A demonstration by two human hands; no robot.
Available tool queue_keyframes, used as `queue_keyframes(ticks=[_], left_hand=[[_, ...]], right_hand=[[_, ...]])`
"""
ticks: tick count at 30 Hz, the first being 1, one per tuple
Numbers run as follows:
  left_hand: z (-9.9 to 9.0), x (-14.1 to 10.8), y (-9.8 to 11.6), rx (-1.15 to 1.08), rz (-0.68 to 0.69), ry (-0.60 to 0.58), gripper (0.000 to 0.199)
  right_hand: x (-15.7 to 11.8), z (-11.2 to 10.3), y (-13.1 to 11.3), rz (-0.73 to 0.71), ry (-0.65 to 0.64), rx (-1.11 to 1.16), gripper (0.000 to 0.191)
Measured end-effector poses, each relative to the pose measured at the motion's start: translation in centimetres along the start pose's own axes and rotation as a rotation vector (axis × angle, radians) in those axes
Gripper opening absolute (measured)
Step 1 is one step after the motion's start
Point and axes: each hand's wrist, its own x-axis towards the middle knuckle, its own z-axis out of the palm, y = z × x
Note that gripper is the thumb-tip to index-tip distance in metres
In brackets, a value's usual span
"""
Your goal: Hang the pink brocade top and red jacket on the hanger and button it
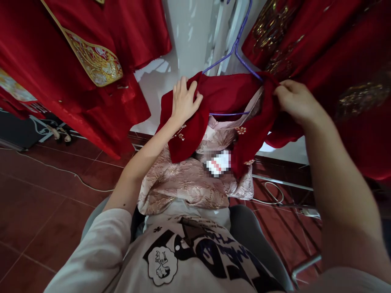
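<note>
Holding the dark red embroidered top (pixel 229 87) by both shoulders, in the middle of the scene, around a purple hanger (pixel 236 44). With the left hand (pixel 185 99), apparently bunching cloth between thumb and fingers, though hiding part of the contact; with the right hand (pixel 295 97), pinching the right edge. Looks light, soft and floppy, not likely to slip much; probably folds freely except where spread by the hanger. Best gripped along the plain shoulder edges, clear of the flower embroidery (pixel 181 133), likely to snag. Below and nearer, towards the lap, shows pale pink brocade (pixel 186 187), seemingly stiffer and bulkier; cannot tell whether joined to the red cloth. On it, bears a blurred white label (pixel 218 163). To the left, crowded by a long red garment (pixel 36 77) with a gold panel (pixel 94 61); to the right, by a gold-embroidered red garment (pixel 320 53) close to the right hand. Low at left, across the tiled floor (pixel 45 211), trails a pale cable (pixel 75 175).
</note>
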Motion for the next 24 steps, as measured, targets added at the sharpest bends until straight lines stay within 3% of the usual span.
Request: queue_keyframes(ticks=[2, 4, 7, 11, 16, 20, 24], left_hand=[[-0.2, -0.1, -0.1, 0.006, -0.004, -0.016, 0.031], [-0.4, 0.0, -0.1, 0.021, -0.008, -0.037, 0.035], [-0.7, 0.0, 0.0, 0.045, -0.014, -0.062, 0.039], [-0.6, -0.2, 0.3, 0.103, -0.056, -0.076, 0.041], [0.0, -0.5, 0.8, 0.107, -0.095, -0.044, 0.039], [-0.3, 0.1, 0.6, 0.118, -0.155, -0.065, 0.037], [-1.1, 0.2, -0.1, 0.142, -0.123, 0.012, 0.027]], right_hand=[[0.5, 0.6, -1.3, 0.083, 0.008, -0.085, 0.02], [1.2, 0.8, -2.6, 0.078, 0.089, -0.133, 0.031], [2.4, 1.3, -3.3, 0.058, 0.162, -0.068, 0.02], [2.7, 3.0, -2.9, -0.009, 0.007, 0.113, 0.041], [-0.6, 5.8, -5.5, -0.055, 0.005, 0.145, 0.047], [-3.5, 8.0, -8.9, -0.2, -0.102, 0.317, 0.049], [-5.1, 9.0, -9.5, -0.269, -0.176, 0.414, 0.053]])
